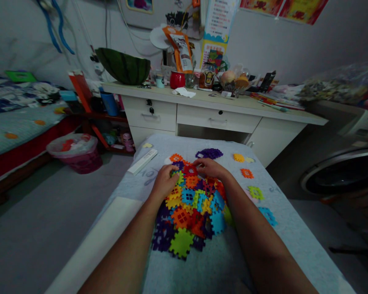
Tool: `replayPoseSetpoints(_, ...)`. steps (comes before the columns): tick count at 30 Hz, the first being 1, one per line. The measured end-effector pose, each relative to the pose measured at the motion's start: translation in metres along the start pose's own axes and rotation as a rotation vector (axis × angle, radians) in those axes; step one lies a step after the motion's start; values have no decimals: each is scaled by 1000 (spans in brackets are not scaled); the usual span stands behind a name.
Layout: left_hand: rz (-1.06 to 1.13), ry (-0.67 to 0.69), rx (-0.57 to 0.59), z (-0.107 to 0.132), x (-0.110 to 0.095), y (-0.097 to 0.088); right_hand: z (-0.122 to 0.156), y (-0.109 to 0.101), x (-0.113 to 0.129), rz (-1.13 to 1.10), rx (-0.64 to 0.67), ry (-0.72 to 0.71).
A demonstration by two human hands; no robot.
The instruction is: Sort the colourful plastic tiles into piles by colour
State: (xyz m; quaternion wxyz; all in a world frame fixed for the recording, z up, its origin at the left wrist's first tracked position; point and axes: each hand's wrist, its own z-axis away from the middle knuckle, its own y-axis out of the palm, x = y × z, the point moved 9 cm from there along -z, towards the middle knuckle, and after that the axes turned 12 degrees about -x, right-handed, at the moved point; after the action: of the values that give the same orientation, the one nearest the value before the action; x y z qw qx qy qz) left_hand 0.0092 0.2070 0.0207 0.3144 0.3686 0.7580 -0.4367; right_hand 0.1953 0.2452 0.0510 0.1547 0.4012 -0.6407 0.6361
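Note:
A heap of coloured plastic interlocking tiles [191,212] lies on a pale blue cloth-covered surface [221,265]. My left hand [164,179] rests at the heap's far left, fingers curled round a green tile [179,177]. My right hand [211,167] reaches over the heap's far side, fingers closed on a red tile [190,169]. Loose tiles lie apart: a purple cluster [209,153], yellow [238,157], orange [247,173], green [255,192] and blue [268,215].
A white remote control [142,161] lies at the cloth's far left. Beyond stands a white desk [214,112] crowded with a half watermelon [123,66], a red mug [177,79] and packets. A pink bin [75,152] and a bed [15,122] are left; a washing machine [340,175] is right.

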Motion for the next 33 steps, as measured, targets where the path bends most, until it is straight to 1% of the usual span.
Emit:
replayPoseSetpoints(3,-47,17,-71,-2,0,-7,5,10,10,-71,126,-39)
replayPoseSetpoints(5,-64,21,-79,-3,1,-8,6,13,13,-94,150,-49)
replayPoseSetpoints(8,-48,11,-19,-2,3,-2,2,10,12,-82,81,-63)
replayPoseSetpoints(11,-39,4,40,1,3,3,-3,2,3,-65,-7,-25)
replayPoseSetpoints(14,-42,-2,63,2,3,4,-4,-3,-10,-45,-5,38)
replayPoseSetpoints(16,-36,-9,78,3,3,6,-3,-7,-13,-25,11,36)
replayPoseSetpoints(18,-47,-1,63,2,2,5,-3,-11,-10,7,4,-1)
replayPoseSetpoints(20,-82,12,7,1,1,0,-3,-10,-2,35,-19,-68)
replayPoseSetpoints(23,-137,8,-56,0,2,-4,-3,3,18,63,-41,-220)
replayPoseSetpoints(26,-168,-20,-29,2,3,-2,-2,23,30,120,-35,-337)
replayPoseSetpoints(29,-196,-46,27,5,3,1,-1,37,29,185,-18,-351)
replayPoseSetpoints(33,-217,-39,100,6,-1,5,0,40,27,196,-8,-367)
